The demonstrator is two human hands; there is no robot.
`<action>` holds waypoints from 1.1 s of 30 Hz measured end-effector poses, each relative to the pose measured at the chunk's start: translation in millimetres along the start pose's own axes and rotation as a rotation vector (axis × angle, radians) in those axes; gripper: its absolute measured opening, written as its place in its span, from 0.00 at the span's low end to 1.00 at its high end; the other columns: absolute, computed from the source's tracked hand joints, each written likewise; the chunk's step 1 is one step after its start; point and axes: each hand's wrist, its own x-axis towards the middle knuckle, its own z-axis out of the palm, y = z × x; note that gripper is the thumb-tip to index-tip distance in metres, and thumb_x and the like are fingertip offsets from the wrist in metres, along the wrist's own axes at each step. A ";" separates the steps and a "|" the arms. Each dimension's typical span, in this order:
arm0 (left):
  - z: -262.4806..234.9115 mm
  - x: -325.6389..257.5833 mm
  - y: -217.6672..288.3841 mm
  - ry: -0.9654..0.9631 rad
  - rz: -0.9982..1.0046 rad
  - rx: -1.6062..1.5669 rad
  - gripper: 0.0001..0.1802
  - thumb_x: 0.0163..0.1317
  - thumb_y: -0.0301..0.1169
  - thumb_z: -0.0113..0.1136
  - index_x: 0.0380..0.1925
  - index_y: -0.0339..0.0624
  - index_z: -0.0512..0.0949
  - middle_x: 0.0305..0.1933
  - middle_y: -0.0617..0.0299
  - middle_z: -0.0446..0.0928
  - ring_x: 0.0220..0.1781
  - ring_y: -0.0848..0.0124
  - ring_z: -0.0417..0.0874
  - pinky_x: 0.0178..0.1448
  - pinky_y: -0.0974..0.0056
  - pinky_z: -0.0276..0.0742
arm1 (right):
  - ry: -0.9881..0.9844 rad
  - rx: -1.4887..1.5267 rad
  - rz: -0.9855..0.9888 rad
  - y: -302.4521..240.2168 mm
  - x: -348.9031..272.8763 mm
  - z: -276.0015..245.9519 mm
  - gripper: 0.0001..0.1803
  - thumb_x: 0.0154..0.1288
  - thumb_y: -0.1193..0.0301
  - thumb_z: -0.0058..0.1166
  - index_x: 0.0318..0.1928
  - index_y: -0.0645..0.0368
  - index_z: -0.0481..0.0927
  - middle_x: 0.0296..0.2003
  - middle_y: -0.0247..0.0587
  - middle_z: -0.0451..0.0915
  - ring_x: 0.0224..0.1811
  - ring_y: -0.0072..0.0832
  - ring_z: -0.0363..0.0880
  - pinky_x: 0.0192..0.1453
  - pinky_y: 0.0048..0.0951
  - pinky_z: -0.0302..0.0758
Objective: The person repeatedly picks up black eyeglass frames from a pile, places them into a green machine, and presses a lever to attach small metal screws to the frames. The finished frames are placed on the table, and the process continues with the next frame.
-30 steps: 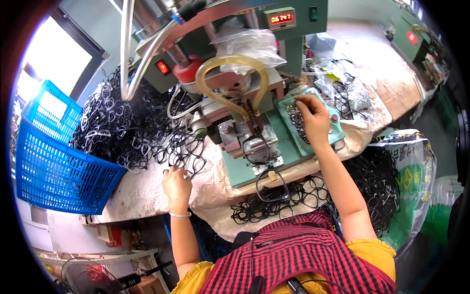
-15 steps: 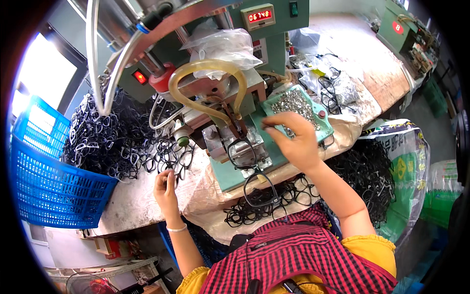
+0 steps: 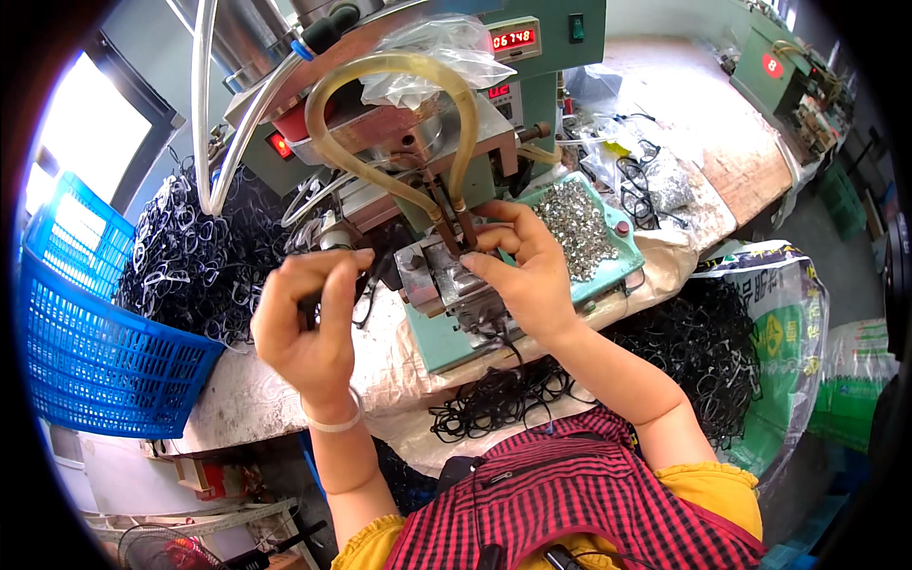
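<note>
the right hand point(image 3: 529, 277) has just swung in from beside the tray point(image 3: 619, 262) and now works at the press point(image 3: 489, 157), close under the two brown metal tips point(image 3: 446, 236). its thumb and forefinger are nearly together there; whether they pinch a small piece, i cannot tell. the left hand point(image 3: 309, 331) has risen from the table edge to nine o'clock of the press, its fingers curled and the thumb a little apart from the forefinger. a dark loop point(image 3: 366, 306) shows by its fingertips, but i cannot tell whether it is gripped.

the glasses frame point(image 3: 513, 349) at the press, in plain view half a second ago, now shows only in part, at six o'clock of the right hand. both hands being drawn to one spot suggests the work has passed from fetching bits to close handling at the press.

the tray of shiny bits point(image 3: 575, 228) lies at two o'clock of the right hand, untouched. a heap of frames point(image 3: 185, 266) lies at ten o'clock of the left hand, and the blue basket point(image 3: 109, 347) at nine.
</note>
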 end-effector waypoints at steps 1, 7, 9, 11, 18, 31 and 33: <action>5.8 7.6 -0.8 0.058 -0.029 -0.068 0.15 0.60 0.14 0.66 0.23 0.37 0.69 0.32 0.50 0.86 0.32 0.69 0.86 0.38 0.69 0.78 | 0.020 0.009 0.028 -2.9 -0.6 1.6 0.27 0.62 0.79 0.61 0.62 0.66 0.71 0.41 0.37 0.85 0.47 0.19 0.80 0.58 0.25 0.73; 23.9 -20.8 18.9 -0.405 0.541 0.199 0.16 0.51 0.28 0.76 0.24 0.48 0.73 0.36 0.64 0.84 0.23 0.74 0.75 0.26 0.69 0.70 | -0.087 -0.366 -0.247 -14.9 -6.3 -16.3 0.20 0.61 0.76 0.59 0.55 0.63 0.78 0.49 0.50 0.83 0.54 0.41 0.83 0.61 0.36 0.76; 40.0 -27.6 30.9 -0.548 0.661 0.282 0.19 0.50 0.31 0.77 0.25 0.46 0.71 0.37 0.64 0.84 0.24 0.75 0.75 0.25 0.69 0.71 | -0.077 -0.780 -0.434 6.5 13.5 -57.3 0.16 0.59 0.75 0.62 0.49 0.61 0.82 0.53 0.52 0.82 0.56 0.46 0.81 0.63 0.41 0.75; 51.7 -33.4 26.7 -0.618 0.694 0.282 0.17 0.51 0.33 0.76 0.27 0.46 0.72 0.39 0.64 0.83 0.25 0.74 0.74 0.26 0.68 0.72 | 0.096 -1.201 -0.336 36.6 24.5 -97.1 0.12 0.57 0.72 0.65 0.43 0.59 0.84 0.55 0.54 0.80 0.62 0.51 0.76 0.66 0.48 0.72; 54.0 -33.9 29.5 -0.689 0.681 0.276 0.08 0.53 0.32 0.66 0.32 0.49 0.79 0.32 0.66 0.75 0.27 0.74 0.74 0.29 0.68 0.72 | 0.261 -1.192 -0.480 65.2 18.2 -143.0 0.07 0.54 0.75 0.68 0.33 0.61 0.83 0.46 0.51 0.83 0.58 0.50 0.79 0.64 0.46 0.73; 43.7 -98.3 9.8 -0.328 0.349 0.042 0.23 0.46 0.39 0.81 0.37 0.42 0.79 0.49 0.51 0.85 0.51 0.50 0.88 0.49 0.57 0.87 | 0.379 -1.138 -0.514 64.8 19.7 -128.1 0.04 0.61 0.74 0.64 0.36 0.59 0.87 0.33 0.46 0.86 0.37 0.44 0.85 0.44 0.40 0.80; 22.7 -121.2 -0.6 -0.184 0.377 0.184 0.16 0.59 0.29 0.72 0.45 0.38 0.79 0.50 0.46 0.85 0.52 0.48 0.87 0.55 0.50 0.86 | 0.485 -0.811 -0.268 60.4 6.3 -131.2 0.08 0.69 0.72 0.61 0.45 0.60 0.88 0.34 0.40 0.88 0.34 0.27 0.85 0.41 0.27 0.77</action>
